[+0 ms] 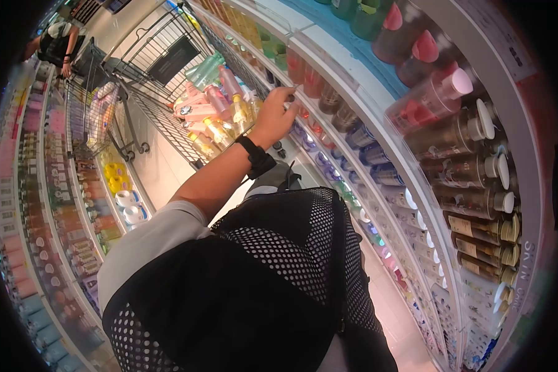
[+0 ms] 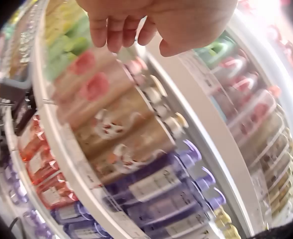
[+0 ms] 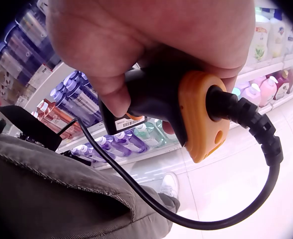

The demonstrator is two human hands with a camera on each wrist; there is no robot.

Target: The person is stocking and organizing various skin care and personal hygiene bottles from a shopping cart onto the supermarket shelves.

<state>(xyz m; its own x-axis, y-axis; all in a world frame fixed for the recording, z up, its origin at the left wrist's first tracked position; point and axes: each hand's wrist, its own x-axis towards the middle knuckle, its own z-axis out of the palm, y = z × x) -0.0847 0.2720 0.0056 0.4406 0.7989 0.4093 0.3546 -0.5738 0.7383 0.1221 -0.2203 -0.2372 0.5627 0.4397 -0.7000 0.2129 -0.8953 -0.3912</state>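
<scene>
My left hand (image 1: 276,119), with a black watch (image 1: 256,157) on its wrist, reaches toward the shelf edge beside the cart and holds nothing. In the left wrist view its loosely bent fingers hang in front of bottles with pink blossom labels (image 2: 94,84). Purple bottles (image 2: 161,186) stand lower on the same shelf. My right hand (image 3: 151,32) grips a black and orange barcode scanner (image 3: 202,117), with the thumb and fingers curled round its handle. A thick black cable (image 3: 226,223) loops down from the scanner. The head view does not show the right hand.
A wire shopping cart (image 1: 144,93) holding several bottles and packages stands ahead. Shelves (image 1: 378,118) of bottles run along the right, and another stocked shelf (image 1: 49,204) along the left. A person (image 1: 59,44) bends near a second cart (image 1: 84,124) at the upper left.
</scene>
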